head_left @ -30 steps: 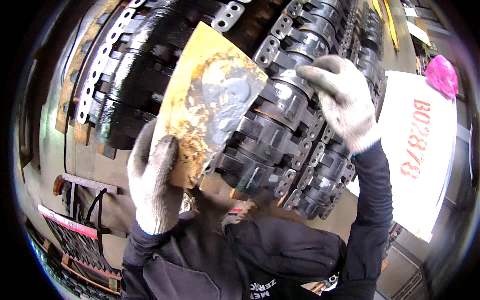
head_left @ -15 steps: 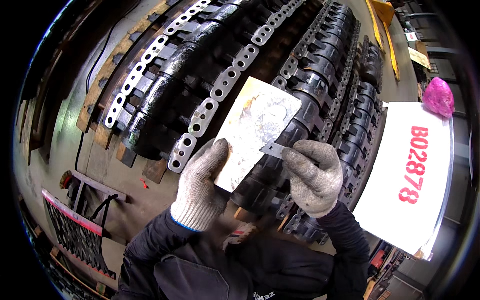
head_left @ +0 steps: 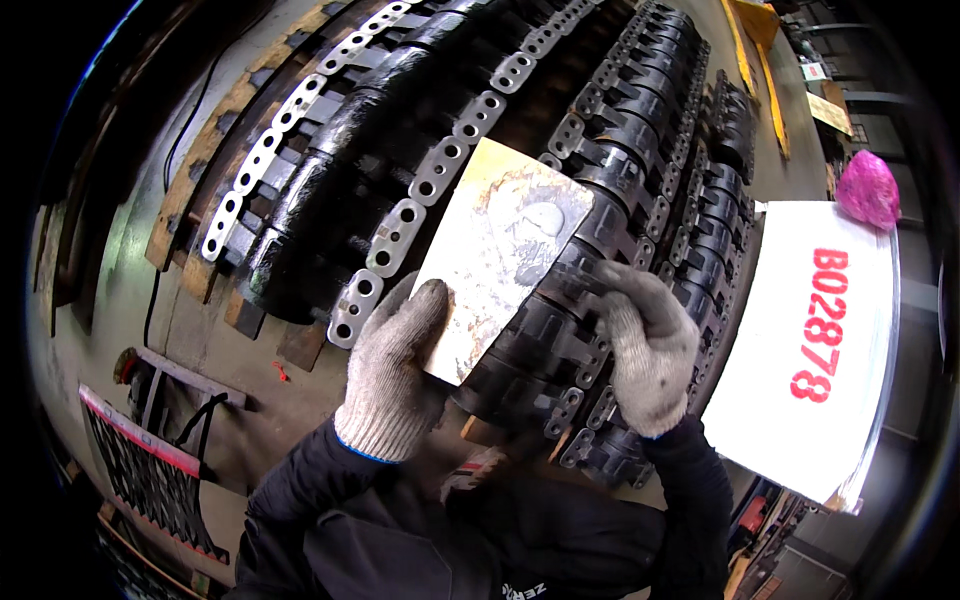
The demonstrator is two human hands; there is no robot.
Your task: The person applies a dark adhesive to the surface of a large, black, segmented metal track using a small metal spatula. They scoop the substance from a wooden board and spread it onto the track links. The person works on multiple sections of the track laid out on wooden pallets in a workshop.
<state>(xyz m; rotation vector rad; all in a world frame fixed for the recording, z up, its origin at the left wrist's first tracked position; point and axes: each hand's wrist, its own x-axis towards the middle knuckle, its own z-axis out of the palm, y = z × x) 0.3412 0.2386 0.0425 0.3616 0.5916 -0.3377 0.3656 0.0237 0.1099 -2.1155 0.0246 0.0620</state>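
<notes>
My left hand (head_left: 392, 370), in a whitish knit glove, grips the lower left edge of a flat rectangular board (head_left: 470, 290). The board is tilted, pale with yellowish parts, and smeared with grey, shiny paste (head_left: 545, 218) near its upper right corner. My right hand (head_left: 650, 345), gloved alike, is closed just right of the board, apart from it. Its fingers are curled with thumb and fingertips together. The small flat metal scraper seen in them a moment ago is hidden now.
Rows of black track chains (head_left: 330, 150) with grey links lie beyond the board on timbers (head_left: 190, 235). To the right is a white sheet (head_left: 780, 350) with red marking, weighed down by a pink lump (head_left: 868, 190). A black mesh rack (head_left: 150, 470) stands at lower left.
My right hand has drawn back from the board, fingertips up and to the right, and the metal scraper has gone out of sight. My left hand still holds the board.
</notes>
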